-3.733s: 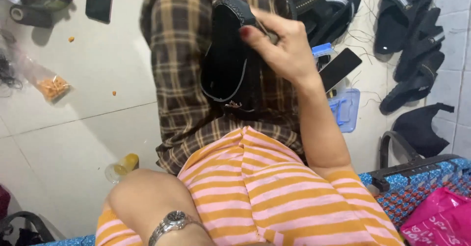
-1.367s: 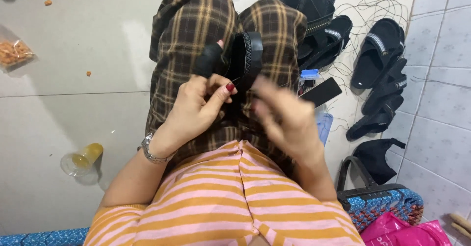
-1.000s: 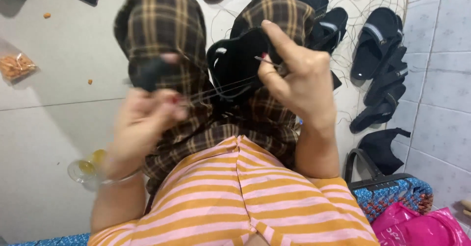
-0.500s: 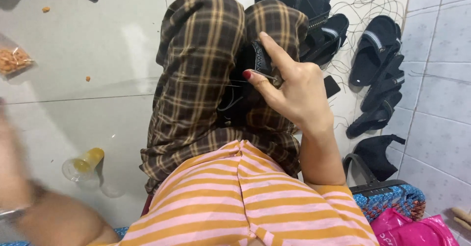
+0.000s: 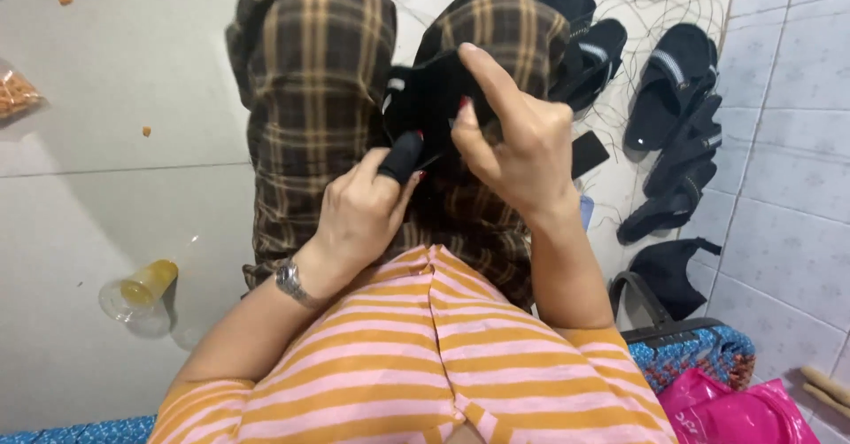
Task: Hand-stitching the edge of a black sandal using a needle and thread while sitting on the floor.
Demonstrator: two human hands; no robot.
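Our right hand [image 5: 518, 147] grips the black sandal upper [image 5: 425, 99] over our lap; our left hand [image 5: 363, 214] pinches its strap [image 5: 400, 156]. We should keep that strap taut and steady.

We are holding both hands together over our lap. Our left hand [image 5: 361, 209] is curling its fingers in, thumb pressing toward the fingertips in a pinch, forearm slanting up from the lower left. Our right hand [image 5: 513, 138] is arching above it, index finger stretched forward, the other fingers bent, wrist flexed downward.
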